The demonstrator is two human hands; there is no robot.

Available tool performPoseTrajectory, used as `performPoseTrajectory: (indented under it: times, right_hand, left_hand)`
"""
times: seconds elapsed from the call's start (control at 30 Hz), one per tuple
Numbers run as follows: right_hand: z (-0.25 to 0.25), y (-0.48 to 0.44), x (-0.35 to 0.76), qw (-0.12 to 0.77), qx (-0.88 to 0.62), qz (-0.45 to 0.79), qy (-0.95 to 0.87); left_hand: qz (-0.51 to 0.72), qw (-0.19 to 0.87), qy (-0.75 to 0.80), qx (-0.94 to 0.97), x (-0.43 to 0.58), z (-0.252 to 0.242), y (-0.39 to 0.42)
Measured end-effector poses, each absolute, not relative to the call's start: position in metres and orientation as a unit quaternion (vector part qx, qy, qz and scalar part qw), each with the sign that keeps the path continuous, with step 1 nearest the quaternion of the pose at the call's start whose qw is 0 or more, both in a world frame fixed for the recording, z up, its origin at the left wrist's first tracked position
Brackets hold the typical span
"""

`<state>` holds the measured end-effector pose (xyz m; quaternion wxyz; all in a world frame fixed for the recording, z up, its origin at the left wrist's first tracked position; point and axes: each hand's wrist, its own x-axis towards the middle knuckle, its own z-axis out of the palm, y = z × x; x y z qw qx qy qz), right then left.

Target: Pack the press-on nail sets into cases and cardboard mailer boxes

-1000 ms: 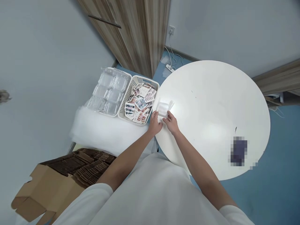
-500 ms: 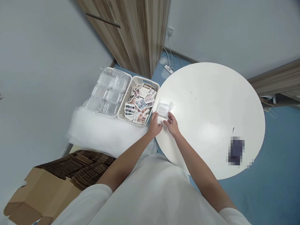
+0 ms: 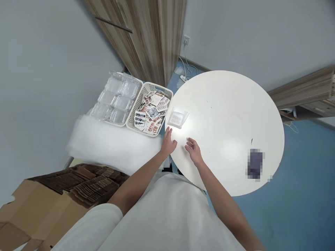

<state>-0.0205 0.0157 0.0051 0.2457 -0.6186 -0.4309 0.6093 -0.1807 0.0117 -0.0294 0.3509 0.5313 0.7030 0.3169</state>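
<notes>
A small packet in a translucent white sleeve (image 3: 177, 119) lies flat on the round white table (image 3: 230, 104), near its left edge. Faint rows show through the sleeve. Just below it is my left hand (image 3: 168, 142), fingers apart and nothing in them. My right hand (image 3: 194, 151) hovers over the table lower right of the packet, its fingers loosely curled and apart, holding nothing. Left of the table, a white basket (image 3: 130, 127) holds many printed cards (image 3: 153, 112) with rows of coloured nail shapes.
Beside the card basket, another basket contains clear plastic packs (image 3: 115, 99). White foam sheets (image 3: 112, 143) lie in front of both. An open cardboard box (image 3: 49, 209) of brown folded cartons stands lower left. A pixelated dark object (image 3: 255, 164) rests on the table's right side.
Both hands have let go of the sleeved packet and drawn back toward my body, the right one farther. The packet now lies alone on the table.
</notes>
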Motion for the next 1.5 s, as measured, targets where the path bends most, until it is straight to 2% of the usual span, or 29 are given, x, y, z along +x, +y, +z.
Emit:
performPoseTrajectory:
  times: [0.17,0.33,0.57,0.7,0.97,1.17,1.33,1.5]
  right_hand:
    - [0.011,-0.012,0.009,0.185,-0.61,0.621,-0.456]
    - [0.02,-0.021,0.038,0.163,-0.568,0.645,-0.485]
    - [0.023,-0.032,0.054,0.158,-0.53,0.655,-0.515]
    - [0.018,-0.042,0.041,0.123,-0.487,0.669,-0.548]
    - [0.022,-0.055,-0.016,0.081,-0.386,0.668,-0.631]
    - [0.039,-0.083,-0.093,0.038,-0.277,0.645,-0.711]
    - [0.057,-0.115,-0.16,0.062,-0.216,0.563,-0.796]
    - [0.086,-0.144,-0.215,0.107,-0.174,0.401,-0.893]
  left_hand:
    - [0.31,0.354,0.712,0.521,-0.164,-0.016,-0.011]
    - [0.286,0.354,0.729,0.511,-0.146,0.004,-0.048]
    - [0.245,0.44,0.723,0.473,-0.131,0.031,-0.117]
    - [0.239,0.445,0.733,0.456,-0.137,0.046,-0.148]
    - [0.327,0.347,0.786,0.393,-0.167,0.083,-0.198]
    - [0.381,0.201,0.836,0.341,-0.22,0.12,-0.257]
    - [0.316,0.077,0.899,0.293,-0.275,0.123,-0.31]
    - [0.229,0.079,0.927,0.285,-0.31,0.112,-0.34]
